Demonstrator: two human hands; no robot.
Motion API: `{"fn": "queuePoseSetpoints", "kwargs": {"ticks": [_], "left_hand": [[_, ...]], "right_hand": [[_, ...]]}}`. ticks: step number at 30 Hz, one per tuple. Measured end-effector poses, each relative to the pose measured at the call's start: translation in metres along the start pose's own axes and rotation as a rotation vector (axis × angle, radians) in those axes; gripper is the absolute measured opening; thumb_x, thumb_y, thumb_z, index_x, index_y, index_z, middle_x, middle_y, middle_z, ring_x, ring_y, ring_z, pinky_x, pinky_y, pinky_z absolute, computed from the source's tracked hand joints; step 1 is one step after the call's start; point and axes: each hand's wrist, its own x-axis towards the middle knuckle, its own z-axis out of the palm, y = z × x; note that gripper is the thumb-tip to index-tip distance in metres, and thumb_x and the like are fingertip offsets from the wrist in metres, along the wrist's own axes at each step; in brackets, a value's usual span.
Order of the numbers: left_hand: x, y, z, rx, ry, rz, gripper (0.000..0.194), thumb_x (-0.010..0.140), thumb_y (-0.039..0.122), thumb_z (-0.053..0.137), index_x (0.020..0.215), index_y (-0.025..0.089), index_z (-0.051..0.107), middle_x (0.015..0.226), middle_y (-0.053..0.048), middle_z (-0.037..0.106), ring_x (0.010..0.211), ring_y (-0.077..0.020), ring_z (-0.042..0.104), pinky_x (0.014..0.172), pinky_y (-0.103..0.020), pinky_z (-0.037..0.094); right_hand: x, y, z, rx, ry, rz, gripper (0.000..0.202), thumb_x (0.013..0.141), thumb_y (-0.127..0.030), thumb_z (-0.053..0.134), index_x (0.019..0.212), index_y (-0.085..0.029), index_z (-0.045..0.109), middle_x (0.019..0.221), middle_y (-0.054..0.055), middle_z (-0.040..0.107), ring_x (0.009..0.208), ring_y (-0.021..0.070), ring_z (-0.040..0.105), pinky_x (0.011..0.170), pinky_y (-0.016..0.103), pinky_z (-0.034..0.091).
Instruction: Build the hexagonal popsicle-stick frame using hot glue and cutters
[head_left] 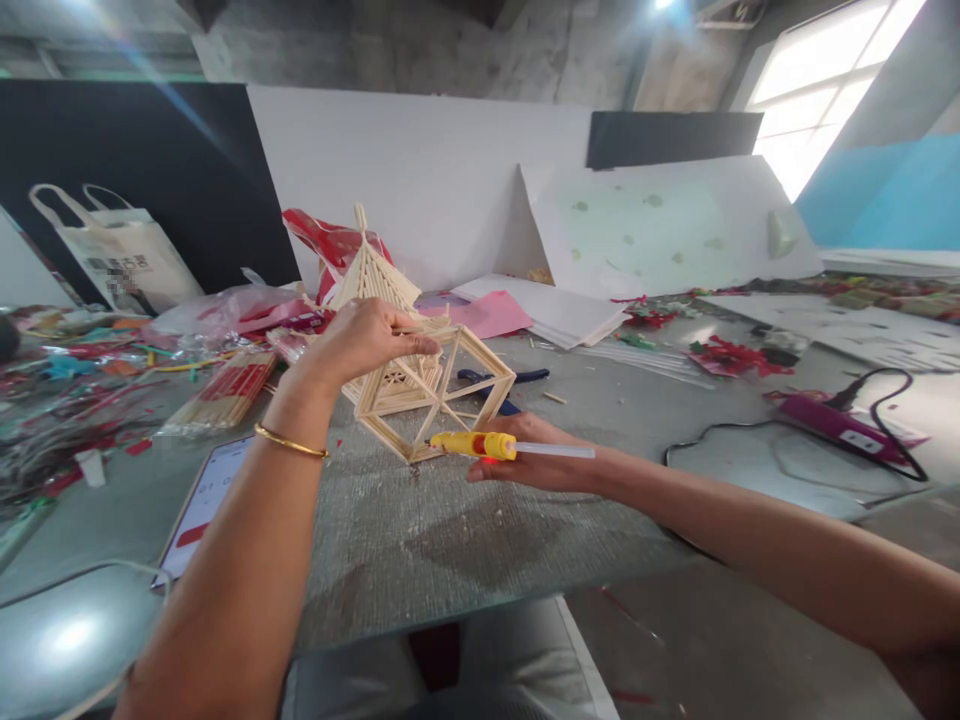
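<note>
A small pavilion model (379, 275) built of thin wooden sticks lies tipped on the table, its pointed roof up and its hexagonal base frame facing me. My left hand (367, 340) is closed on it between roof and base, thumb on top. In my right hand (536, 455) is a yellow hot glue gun (472, 445) with a whitish glue stick (559, 451) protruding from its back end. The nozzle points left at the lower edge of the hexagonal frame; whether it touches cannot be made out. A red light glows on the gun's underside.
Dark-handled pliers (532, 377) lie behind my right hand. Packets of sticks (225, 390) and a phone (206, 505) are at left. A purple power strip (847, 425) with a black cord sits at right. White sheets (555, 310) lie behind; the table's front edge is near me.
</note>
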Motion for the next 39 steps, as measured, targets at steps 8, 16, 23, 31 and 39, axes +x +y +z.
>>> {"fn": "queuePoseSetpoints", "kwargs": {"ticks": [8,16,23,31,39], "left_hand": [[0.000,-0.002,0.001,0.023,0.011,0.018,0.047,0.073,0.046,0.057,0.049,0.019,0.028,0.051,0.006,0.021,0.046,-0.0067,0.022,0.045,-0.024,0.017],[0.000,-0.003,0.001,0.004,0.011,-0.005,0.047,0.071,0.047,0.059,0.047,0.019,0.031,0.048,0.007,0.021,0.045,-0.0069,0.022,0.047,-0.025,0.018],[0.000,-0.001,0.000,0.011,0.008,0.000,0.045,0.072,0.046,0.058,0.048,0.018,0.032,0.048,0.007,0.022,0.045,-0.0065,0.022,0.046,-0.025,0.018],[0.000,-0.003,0.001,0.011,0.006,0.001,0.046,0.072,0.045,0.058,0.049,0.019,0.028,0.049,0.007,0.021,0.045,-0.0064,0.022,0.045,-0.024,0.018],[0.000,-0.001,0.001,0.033,0.014,-0.026,0.049,0.072,0.051,0.058,0.046,0.018,0.033,0.048,0.006,0.022,0.045,-0.0064,0.024,0.047,-0.025,0.019]], "right_hand": [[0.004,0.003,0.004,0.007,-0.003,-0.006,0.032,0.084,-0.040,0.055,0.065,-0.015,0.049,0.066,-0.002,0.047,0.057,0.0074,0.041,0.054,0.022,0.031],[0.006,0.006,0.009,0.040,-0.029,0.049,0.033,0.083,-0.043,0.054,0.065,-0.015,0.050,0.064,-0.003,0.047,0.054,0.0066,0.040,0.050,0.021,0.030],[0.006,0.006,0.010,0.067,-0.033,0.093,0.035,0.082,-0.045,0.054,0.065,-0.015,0.048,0.063,-0.003,0.045,0.055,0.0067,0.038,0.050,0.021,0.030],[0.006,0.011,0.011,0.084,-0.019,0.034,0.035,0.083,-0.043,0.054,0.063,-0.016,0.047,0.063,-0.003,0.044,0.054,0.0064,0.036,0.051,0.022,0.030],[0.007,0.005,0.010,0.115,-0.031,0.074,0.035,0.083,-0.042,0.054,0.062,-0.016,0.044,0.060,-0.004,0.040,0.052,0.0058,0.035,0.048,0.021,0.028]]}}
